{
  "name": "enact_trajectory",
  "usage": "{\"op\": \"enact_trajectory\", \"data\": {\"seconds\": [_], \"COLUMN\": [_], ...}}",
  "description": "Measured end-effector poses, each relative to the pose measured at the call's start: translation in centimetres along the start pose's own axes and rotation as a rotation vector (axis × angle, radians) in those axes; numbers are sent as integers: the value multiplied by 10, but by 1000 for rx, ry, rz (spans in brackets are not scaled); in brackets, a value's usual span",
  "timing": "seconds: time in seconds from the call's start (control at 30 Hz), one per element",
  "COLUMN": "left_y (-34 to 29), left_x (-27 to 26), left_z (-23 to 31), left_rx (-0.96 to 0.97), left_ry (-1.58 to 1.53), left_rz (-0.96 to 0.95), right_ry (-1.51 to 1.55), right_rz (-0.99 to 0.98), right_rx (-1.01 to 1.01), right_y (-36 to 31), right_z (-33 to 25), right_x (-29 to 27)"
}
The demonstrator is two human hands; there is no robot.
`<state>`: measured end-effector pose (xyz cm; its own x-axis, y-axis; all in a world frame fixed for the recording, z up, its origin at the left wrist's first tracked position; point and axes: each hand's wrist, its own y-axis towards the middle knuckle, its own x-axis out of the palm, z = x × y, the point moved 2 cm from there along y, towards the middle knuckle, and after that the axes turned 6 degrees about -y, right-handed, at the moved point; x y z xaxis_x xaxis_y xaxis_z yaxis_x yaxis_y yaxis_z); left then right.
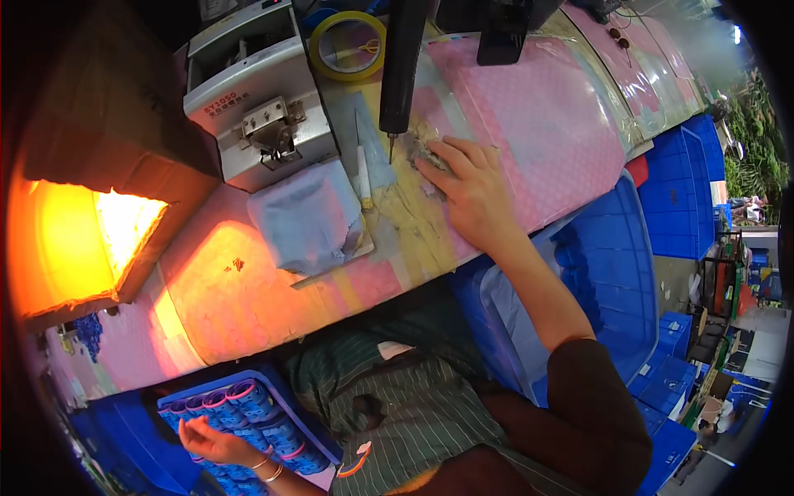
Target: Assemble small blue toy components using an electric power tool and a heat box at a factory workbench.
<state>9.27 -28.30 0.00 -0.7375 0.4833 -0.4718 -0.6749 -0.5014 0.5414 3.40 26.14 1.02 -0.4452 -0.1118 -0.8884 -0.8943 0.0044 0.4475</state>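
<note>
While the left hand [213, 442] hangs loosely curled at seven o'clock, its hold unclear from here, the half-bent right hand [477, 192], pinching a small irregular grey piece [435, 159] at the black cylindrical screwdriver's [402, 74] three o'clock, should steady it.

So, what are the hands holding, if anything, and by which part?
The right hand is at a small greyish piece, but whether and where it grips cannot be told. The left hand shows nothing held.
</note>
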Motion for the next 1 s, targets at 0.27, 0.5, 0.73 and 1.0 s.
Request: {"op": "enact_trajectory", "data": {"seconds": [0.27, 0.5, 0.73, 1.0], "left_y": [-16, -13, -14, -14], "left_x": [99, 148, 149, 150], "left_z": [49, 57, 58, 59], "left_rx": [98, 208, 237, 270], "left_ry": [-212, -199, -157, -187], "left_rz": [-365, -302, -274, -265], "right_ry": [30, 43, 37, -1], "right_rz": [9, 87, 148, 94], "right_rx": [38, 39, 27, 62], "right_y": [4, 9, 6, 8], "right_z": [-1, -2, -4, -6], "right_x": [2, 6, 3, 3]}}
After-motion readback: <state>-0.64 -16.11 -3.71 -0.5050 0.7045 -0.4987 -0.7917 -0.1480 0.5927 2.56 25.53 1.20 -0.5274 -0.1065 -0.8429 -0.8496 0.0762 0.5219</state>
